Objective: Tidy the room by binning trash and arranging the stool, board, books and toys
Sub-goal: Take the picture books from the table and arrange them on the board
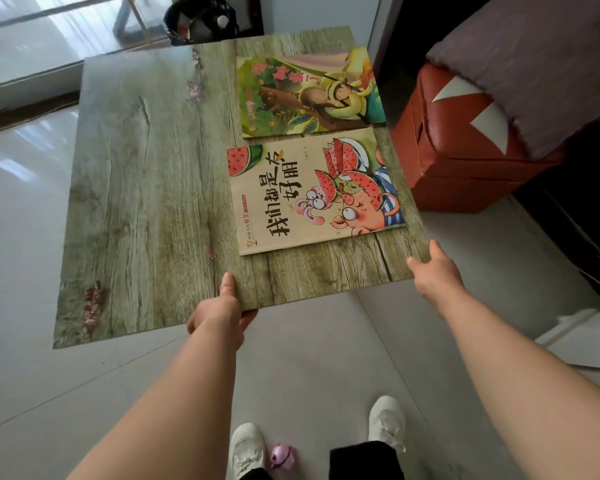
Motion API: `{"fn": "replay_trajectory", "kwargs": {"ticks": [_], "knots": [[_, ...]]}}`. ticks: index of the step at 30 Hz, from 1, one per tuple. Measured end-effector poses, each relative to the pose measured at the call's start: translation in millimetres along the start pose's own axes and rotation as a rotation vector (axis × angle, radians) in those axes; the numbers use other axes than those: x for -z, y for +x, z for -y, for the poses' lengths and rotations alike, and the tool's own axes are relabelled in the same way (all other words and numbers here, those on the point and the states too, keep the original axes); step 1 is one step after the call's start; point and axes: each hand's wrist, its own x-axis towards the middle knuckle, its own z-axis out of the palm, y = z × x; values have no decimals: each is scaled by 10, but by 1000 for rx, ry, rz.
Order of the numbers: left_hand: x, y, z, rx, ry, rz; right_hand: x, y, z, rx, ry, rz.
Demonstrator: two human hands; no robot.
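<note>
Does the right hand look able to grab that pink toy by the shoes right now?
Probably not yet: the right hand and left hand both grip the wood-grain board, which carries two picture books. The pink toy lies uncovered on the floor between the shoes.

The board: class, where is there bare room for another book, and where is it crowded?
Free: the board's left half, from its left edge to the books' spines. Crowded: the right half, where the green book and watermelon book lie end to end; left hand and right hand hold the near edge.
</note>
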Motion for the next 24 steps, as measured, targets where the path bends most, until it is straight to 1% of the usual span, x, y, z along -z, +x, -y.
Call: {"fn": "replay_trajectory", "kwargs": {"ticks": [12,15,20,24], "knots": [[-392,-535,581,19,-133,-34,508,591,-77,117,-33,115],[-468,-675,698,39,-178,-53,580,658,-134,133,-39,118],[-559,-846,799,89,-257,-61,701,748,-133,123,-76,75],[-565,-887,850,78,-248,-80,750,768,-183,105,-47,79]]}}
